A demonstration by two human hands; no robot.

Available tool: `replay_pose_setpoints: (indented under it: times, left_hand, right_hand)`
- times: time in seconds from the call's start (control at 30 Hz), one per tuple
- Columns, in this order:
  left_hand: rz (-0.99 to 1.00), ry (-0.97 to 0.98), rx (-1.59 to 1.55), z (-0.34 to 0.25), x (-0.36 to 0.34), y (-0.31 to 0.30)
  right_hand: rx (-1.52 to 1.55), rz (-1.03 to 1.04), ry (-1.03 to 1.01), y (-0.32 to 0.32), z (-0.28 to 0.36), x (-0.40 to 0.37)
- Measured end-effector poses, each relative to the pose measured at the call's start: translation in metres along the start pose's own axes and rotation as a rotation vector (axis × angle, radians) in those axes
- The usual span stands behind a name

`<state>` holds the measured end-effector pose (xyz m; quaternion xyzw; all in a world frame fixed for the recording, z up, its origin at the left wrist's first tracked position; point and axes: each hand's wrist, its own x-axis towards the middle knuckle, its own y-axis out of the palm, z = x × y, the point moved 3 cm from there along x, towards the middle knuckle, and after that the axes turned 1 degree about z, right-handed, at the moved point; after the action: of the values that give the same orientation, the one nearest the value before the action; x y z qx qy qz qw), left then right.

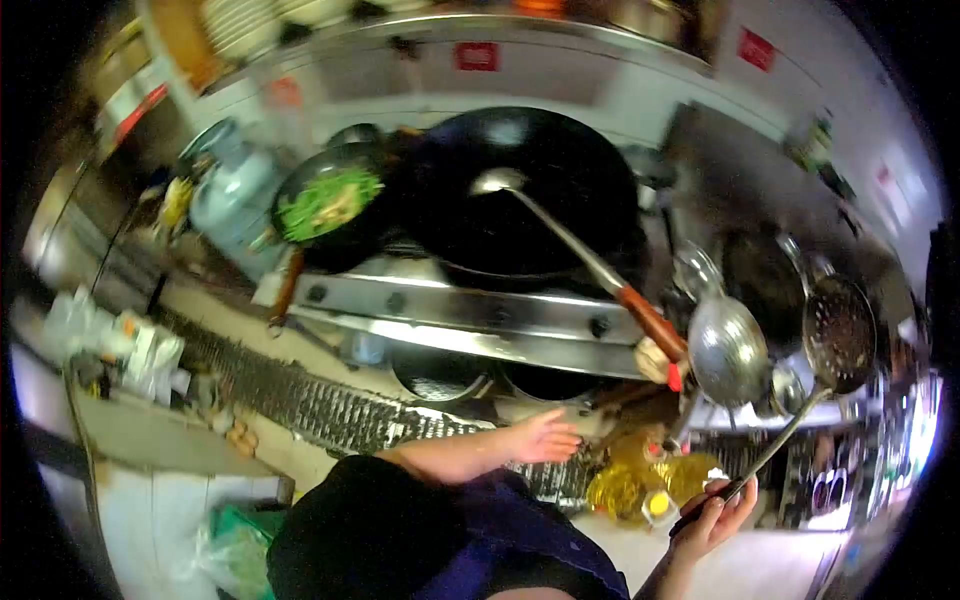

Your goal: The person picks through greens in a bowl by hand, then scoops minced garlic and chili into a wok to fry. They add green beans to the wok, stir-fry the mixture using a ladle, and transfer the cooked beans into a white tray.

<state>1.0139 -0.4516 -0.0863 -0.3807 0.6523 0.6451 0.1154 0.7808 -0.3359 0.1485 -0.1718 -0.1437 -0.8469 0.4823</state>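
Observation:
My right hand [715, 515] is closed round the dark handle of a long perforated skimmer [840, 335], whose round head is over the right side of the stove area. In front of my body, my left hand [545, 438] is held out with its fingers stretched and nothing in them. A large black wok [430, 200] sits on the stove ahead. Across it lies a ladle [585, 258], its metal bowl inside the wok and its wooden handle sticking out over the front edge. A round metal strainer [728, 345] rests to the left of the skimmer head.
A smaller pan [288, 262] with green food [330, 203] stands left of the wok. Beyond it is a gas cylinder [235, 195]. Bottles of yellow oil [625, 490] stand low between my hands. Plastic bags [140, 345] lie at the left. The stove's metal front [450, 305] runs across.

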Motion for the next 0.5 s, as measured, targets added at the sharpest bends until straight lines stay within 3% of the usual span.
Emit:
replay_pose_setpoints:
  times: [0.07,0.1,0.13,0.17,0.2,0.23,0.27,0.37,0.43,0.5]
  left_hand:
    - [0.005,0.137,-0.125,-0.018,-0.086,-0.069]
    - [0.081,0.239,-0.202,-0.039,-0.111,-0.124]
    - [0.187,0.386,-0.33,-0.052,-0.15,-0.166]
    - [0.494,0.595,-0.354,-0.07,-0.189,-0.193]
    - [0.181,0.742,-0.477,-0.085,-0.245,-0.201]
    - [0.246,0.837,-0.494,-0.104,-0.283,-0.223]
    - [0.179,0.92,-0.485,-0.125,-0.321,-0.232]
    - [0.288,0.946,-0.465,-0.187,-0.392,-0.227]
    - [0.401,0.869,-0.338,-0.227,-0.413,-0.217]
    - [0.483,0.798,-0.276,-0.257,-0.417,-0.219]
  right_hand:
    - [0.048,0.239,-0.025,0.053,0.016,0.007]
    - [0.092,0.338,0.078,0.089,0.013,0.013]
    - [0.104,0.449,0.153,0.118,0.017,0.009]
    - [0.106,0.556,0.226,0.149,0.02,0.003]
    - [0.042,0.663,0.32,0.183,0.023,-0.003]
    - [-0.072,0.772,0.248,0.219,0.022,-0.012]
    - [-0.114,0.849,0.21,0.257,0.022,-0.022]
    - [-0.265,0.981,0.08,0.377,0.019,-0.042]
    - [-0.482,1.004,-0.139,0.456,0.02,-0.043]
    - [-0.651,0.978,-0.565,0.524,0.031,-0.039]
